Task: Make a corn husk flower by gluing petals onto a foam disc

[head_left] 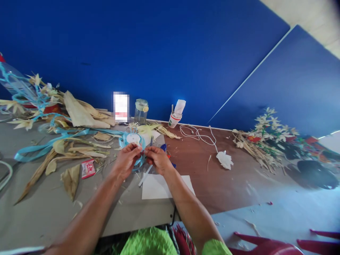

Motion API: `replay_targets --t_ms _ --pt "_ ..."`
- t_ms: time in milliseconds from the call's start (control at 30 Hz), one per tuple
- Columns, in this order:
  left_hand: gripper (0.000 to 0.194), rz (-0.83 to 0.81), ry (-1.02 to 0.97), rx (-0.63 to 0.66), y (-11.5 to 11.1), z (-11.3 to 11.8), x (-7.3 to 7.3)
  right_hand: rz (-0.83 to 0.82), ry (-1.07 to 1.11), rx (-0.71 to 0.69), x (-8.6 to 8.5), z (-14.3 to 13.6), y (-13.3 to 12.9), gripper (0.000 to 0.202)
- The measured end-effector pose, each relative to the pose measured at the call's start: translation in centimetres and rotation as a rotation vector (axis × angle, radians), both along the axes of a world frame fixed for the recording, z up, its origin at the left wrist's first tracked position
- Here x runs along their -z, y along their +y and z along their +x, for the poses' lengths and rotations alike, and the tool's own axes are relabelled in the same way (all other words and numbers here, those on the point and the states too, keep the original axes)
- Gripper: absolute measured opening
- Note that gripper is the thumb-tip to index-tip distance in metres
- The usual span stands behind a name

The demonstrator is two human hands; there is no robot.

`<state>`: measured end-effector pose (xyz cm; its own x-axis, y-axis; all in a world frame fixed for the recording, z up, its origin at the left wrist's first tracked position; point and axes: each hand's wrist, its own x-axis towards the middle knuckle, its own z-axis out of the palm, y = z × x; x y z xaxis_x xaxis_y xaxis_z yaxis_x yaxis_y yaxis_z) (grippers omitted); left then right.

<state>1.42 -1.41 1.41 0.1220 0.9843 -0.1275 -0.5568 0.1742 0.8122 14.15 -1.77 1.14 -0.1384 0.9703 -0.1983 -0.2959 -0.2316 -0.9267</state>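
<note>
Blue wall panels [170, 60] stood behind the surface [196, 187], which was grey toward its left end and brown toward its right.

Left hand [126, 157]: over the middle of the surface, thumb and fingers pinched on a small pale piece [137, 143], too small to identify.

Right hand [158, 159]: just beside the left, thumb and fingertips drawn together; whether they gripped the piece too could not be told.

Ribbon roll [132, 137]: light blue on a white core, just behind the hands, toward the back edge.

White sheet [156, 187]: near the front edge, partly under the right forearm.

Along the back edge: lidded clear jar [141, 111]; white cup [174, 120], tilted, with white paper inside; white cable [198, 134], loosely looped.

Toward the left edge: dried husks [82, 111], scattered; loose blue ribbon [44, 148]; red packet [88, 168], lying flat.

Back right corner: white flowers [271, 122] stood beside a bundle of dried stalks [259, 153].
</note>
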Motion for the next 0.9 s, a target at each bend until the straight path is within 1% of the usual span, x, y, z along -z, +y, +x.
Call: replay_targets --t_ms 100,200,267,333,467,533,667,767,800,900 --pt "0.021 -0.037 -0.012 0.071 0.0 -0.1 -0.1 -0.015 0.028 -0.022 -0.3 0.5 0.1 0.024" --pt "0.021 -0.06 -0.035 0.05 0.0 -0.2 -0.2 -0.036 0.023 -0.087 -0.5 0.8 0.1 0.025" --pt "0.022 -0.062 -0.066 0.015 0.1 -0.2 -0.3 -0.051 0.027 -0.098 -0.4 1.0 0.2 0.025" --pt "0.023 -0.06 -0.097 -0.017 0.1 -0.3 -0.4 -0.052 0.04 -0.064 -0.3 1.2 0.4 0.025" --pt "0.024 -0.052 -0.124 -0.075 0.3 -0.6 -0.6 -0.021 0.075 0.078 -0.1 1.9 1.0 0.025" --pt "0.024 -0.055 -0.127 -0.103 0.4 -0.7 -0.7 -0.008 0.067 0.129 0.0 2.2 1.2 0.025" --pt "0.023 -0.057 -0.15 -0.115 0.4 -0.7 -0.8 0.024 0.006 0.155 0.1 2.2 1.3 0.026" --pt "0.022 -0.067 -0.171 -0.097 0.4 -0.6 -0.8 0.048 -0.068 0.16 0.0 1.7 1.2 0.035" --pt "0.021 -0.072 -0.176 -0.09 0.4 -0.6 -0.7 0.072 -0.095 0.163 0.0 1.4 1.2 0.035" --pt "0.019 -0.085 -0.192 -0.074 0.3 -0.3 -0.4 0.183 -0.098 0.164 -0.2 0.5 1.1 0.022"
